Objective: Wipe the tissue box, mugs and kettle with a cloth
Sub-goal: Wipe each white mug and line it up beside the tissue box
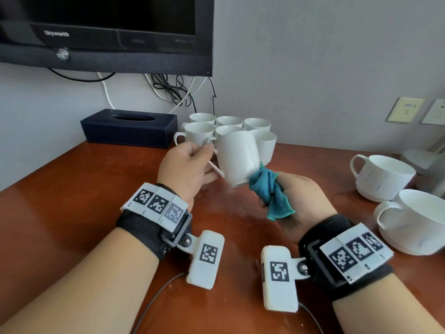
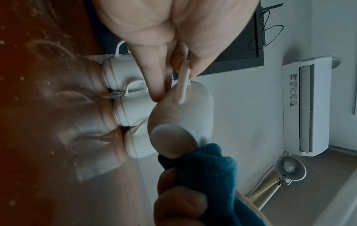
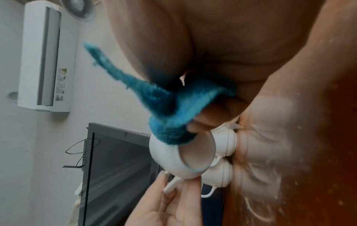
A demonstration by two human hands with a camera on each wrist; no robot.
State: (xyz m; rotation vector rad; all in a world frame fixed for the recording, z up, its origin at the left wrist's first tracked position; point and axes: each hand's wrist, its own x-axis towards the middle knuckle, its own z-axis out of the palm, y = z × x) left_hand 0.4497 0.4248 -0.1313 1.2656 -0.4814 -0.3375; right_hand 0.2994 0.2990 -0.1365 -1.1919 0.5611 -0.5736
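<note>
Your left hand (image 1: pixel 186 168) is pinching the thin handle of the white ceramic mug (image 1: pixel 238 157), tilted above the brown wooden table (image 1: pixel 72 189), while your right hand (image 1: pixel 301 196) is clutching the bunched teal cloth (image 1: pixel 269 189) against its base (pushing hard could twist that handle loose and drop it on the clustered white cups (image 1: pixel 202 131)).
</note>
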